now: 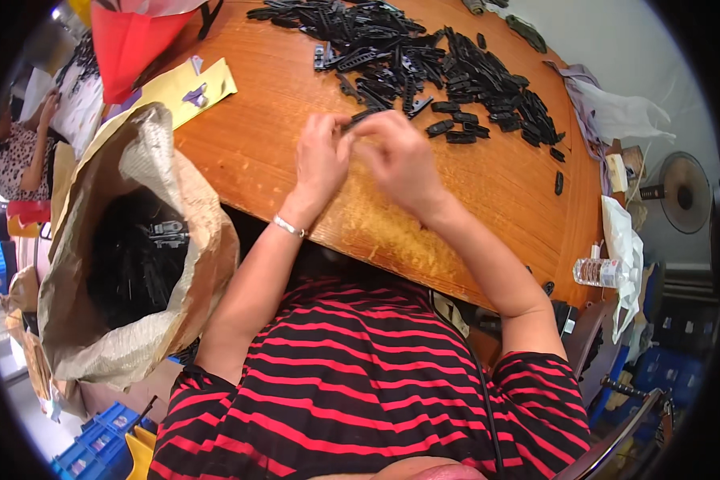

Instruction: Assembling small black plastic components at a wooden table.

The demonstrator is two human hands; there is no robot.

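My left hand (322,158) and my right hand (402,160) meet over the near part of the wooden table (248,164), their fingers closed and fingertips almost touching. Between the fingertips shows a sliver of a black plastic piece (363,117), mostly hidden by the fingers. Motion slightly blurs the right hand. Just beyond lies a heap of long, narrow black plastic pieces (376,48), some with metal-coloured parts. To its right spreads a pile of shorter black plastic pieces (496,88), a few of them close to my right hand.
An open, paper-lined sack (204,216) holding black pieces stands left of my left forearm. Yellow card (216,84) and a red bag (132,48) lie at the far left. At right are a plastic bottle (596,272), a white plastic bag (620,240) and a fan (684,192). Another person's arm (44,132) shows at left.
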